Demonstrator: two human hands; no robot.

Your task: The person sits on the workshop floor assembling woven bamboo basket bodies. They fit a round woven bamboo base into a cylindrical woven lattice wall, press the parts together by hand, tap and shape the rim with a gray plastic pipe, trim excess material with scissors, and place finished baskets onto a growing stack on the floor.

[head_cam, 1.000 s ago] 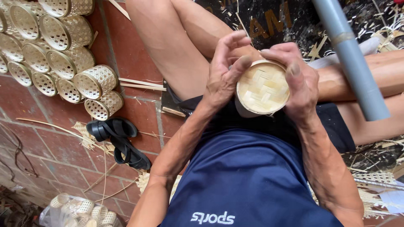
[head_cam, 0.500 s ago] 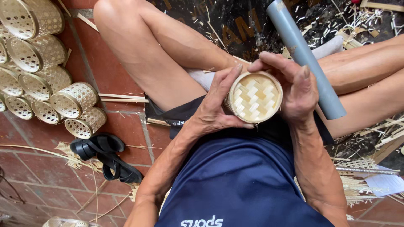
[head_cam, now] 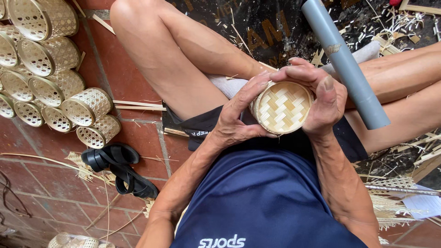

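Round pale woven-bamboo basket (head_cam: 282,108) looks light, stiff yet crushable; I clamp both hands, left hand (head_cam: 236,121) and right hand (head_cam: 324,98), around its rim.

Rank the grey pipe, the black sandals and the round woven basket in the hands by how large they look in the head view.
1. Grey pipe: longest by far, and it runs out of frame at the top.
2. Black sandals: as a pair, they cover more area than the basket.
3. Round woven basket: smallest, partly covered by the left hand and right hand.
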